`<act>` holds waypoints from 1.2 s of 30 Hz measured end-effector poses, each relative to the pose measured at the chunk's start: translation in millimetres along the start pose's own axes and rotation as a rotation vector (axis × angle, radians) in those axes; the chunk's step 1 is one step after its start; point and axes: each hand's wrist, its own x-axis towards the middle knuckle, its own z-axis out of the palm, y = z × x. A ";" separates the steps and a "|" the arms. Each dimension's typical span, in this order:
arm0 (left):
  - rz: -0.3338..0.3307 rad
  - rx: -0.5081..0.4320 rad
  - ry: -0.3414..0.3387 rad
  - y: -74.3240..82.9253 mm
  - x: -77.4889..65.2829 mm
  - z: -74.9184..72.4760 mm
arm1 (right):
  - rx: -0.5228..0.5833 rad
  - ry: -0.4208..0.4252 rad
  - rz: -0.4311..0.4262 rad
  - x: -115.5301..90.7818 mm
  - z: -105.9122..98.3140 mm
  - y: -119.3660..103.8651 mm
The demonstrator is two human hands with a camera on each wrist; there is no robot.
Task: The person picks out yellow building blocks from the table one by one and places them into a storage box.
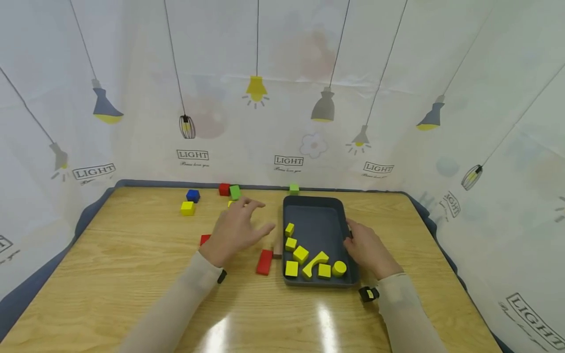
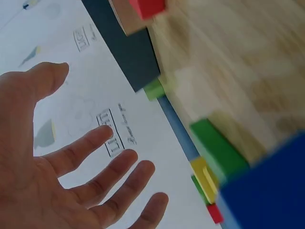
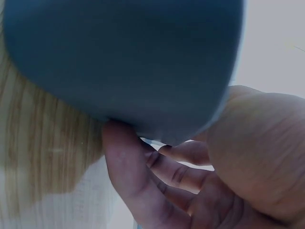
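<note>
A dark grey tray [image 1: 315, 211] lies on the table with several yellow blocks [image 1: 301, 255] gathered in its near half, among them an arch and a cylinder. At its right side my right hand [image 1: 370, 249] grips the rim; in the right wrist view a finger [image 3: 126, 162] presses against the outer wall. My left hand [image 1: 236, 230] is held above the table left of the tray, fingers spread and nothing in them. Below it lie a red flat block [image 1: 264, 262] and a brown block [image 1: 277, 249] against the tray's left wall. Another red block [image 1: 205, 239] is partly hidden by this hand.
Toward the back left stand a blue cube [image 1: 192, 195], a yellow cube [image 1: 187, 208], a red cube [image 1: 224, 189] and a green block [image 1: 235, 191]. Behind the tray is a light green cube [image 1: 294, 189]. A printed curtain [image 1: 238, 162] borders the table [image 1: 132, 274].
</note>
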 end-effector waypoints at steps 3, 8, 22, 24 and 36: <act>-0.019 0.051 0.013 -15.6 -0.3 -8.3 | -0.002 0.003 -0.009 -0.6 -0.2 0.8; -0.099 0.056 -0.022 -45.0 -3.7 -27.2 | 0.003 0.005 -0.016 -0.4 0.3 2.3; -0.308 0.074 -0.118 -134.9 -30.9 -63.8 | 0.018 -0.005 0.007 -0.8 -0.3 3.5; -0.314 0.054 -0.157 -141.5 -34.3 -62.8 | 0.026 -0.004 0.006 -3.6 1.5 5.8; -0.264 -0.005 -0.309 -160.2 -29.3 -61.7 | 0.030 0.009 -0.014 0.7 0.6 7.5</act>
